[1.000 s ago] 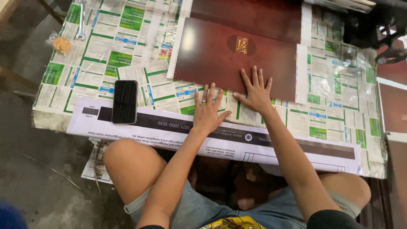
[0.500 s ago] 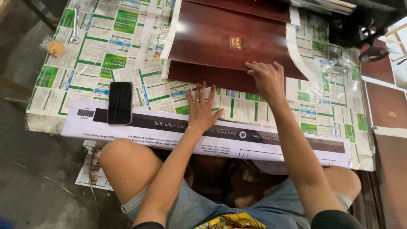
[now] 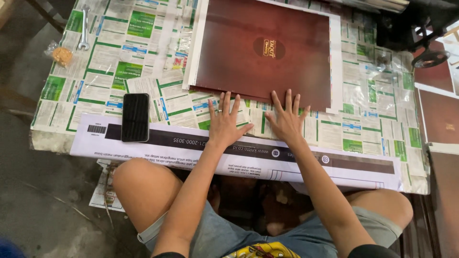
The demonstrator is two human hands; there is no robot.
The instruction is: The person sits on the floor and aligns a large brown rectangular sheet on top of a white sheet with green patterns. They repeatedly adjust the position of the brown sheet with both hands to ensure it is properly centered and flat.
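Note:
A large dark red glossy sheet (image 3: 267, 48) with a small gold emblem lies flat on a white backing on the newspaper-covered table (image 3: 119, 57). My left hand (image 3: 224, 122) rests palm down with fingers spread on the newspaper, fingertips at the sheet's near edge. My right hand (image 3: 287, 119) is spread flat beside it, fingertips touching the same near edge. Neither hand holds anything. Under both wrists runs a long white printed strip (image 3: 334, 165) along the table's front edge.
A black phone (image 3: 135, 117) lies on the strip at the left. A spanner (image 3: 84, 28) and a small bag of brownish bits (image 3: 61, 55) sit at the far left. More dark red sheets (image 3: 440, 119) are stacked at the right. My knees are below the table.
The dark red sheet, lifted and bent at its near edge half a second ago, now lies flat. My right hand came down from it to the near edge, beside my left hand.

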